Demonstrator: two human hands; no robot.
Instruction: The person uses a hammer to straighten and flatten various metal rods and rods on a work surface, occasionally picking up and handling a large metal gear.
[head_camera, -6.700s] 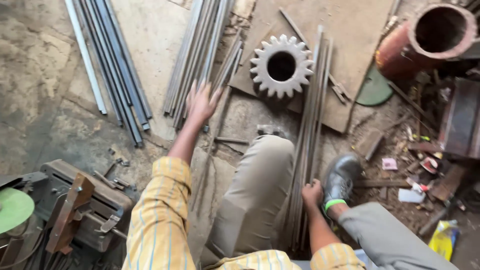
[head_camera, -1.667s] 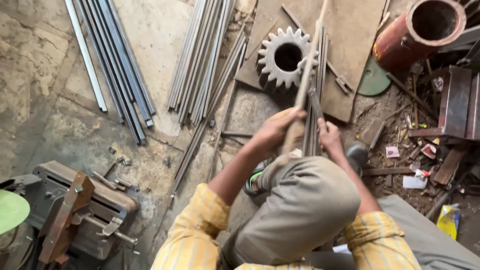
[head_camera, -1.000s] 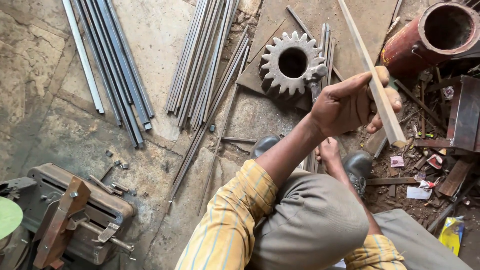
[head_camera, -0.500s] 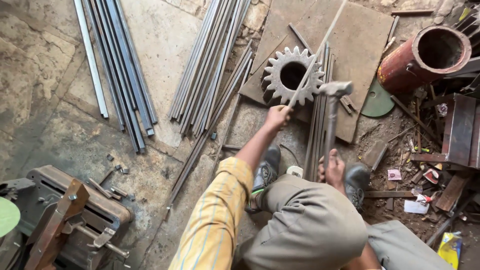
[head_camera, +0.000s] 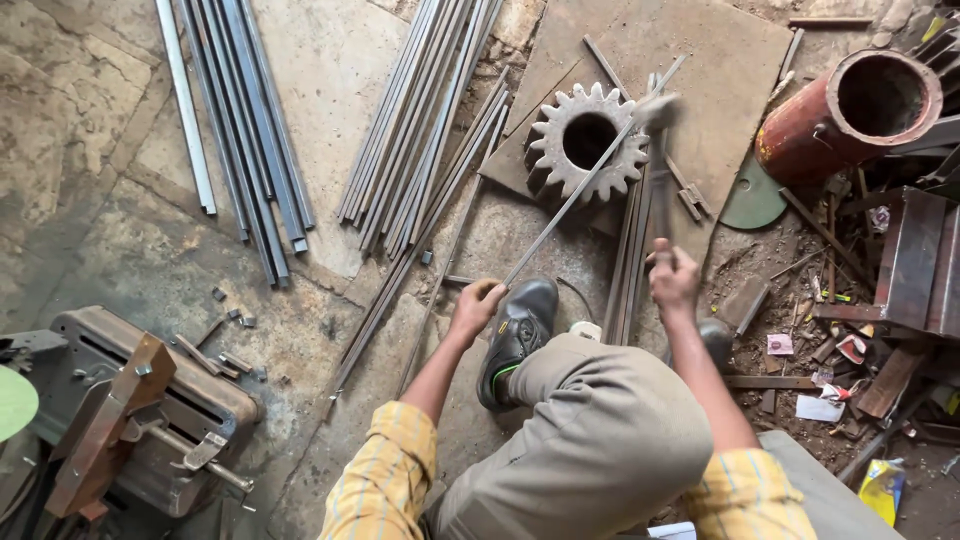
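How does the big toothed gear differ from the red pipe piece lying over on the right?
The gear is grey bare metal, flat, ringed with teeth; the red pipe is a smooth, taller cylinder. The gear lies flat on a brown board, with a thin rod across it; the pipe lies tilted among scrap. Both are round with a dark hollow centre.

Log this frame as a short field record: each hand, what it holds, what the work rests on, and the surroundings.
Left hand: gripping the near end of a thin grey metal rod
Right hand: gripping a metal-headed hammer, head blurred
Rod support: laid across a large toothed steel gear wheel
Under gear: flat brown board
Nearby: bundles of long grey steel rods; rusty red pipe; black shoe
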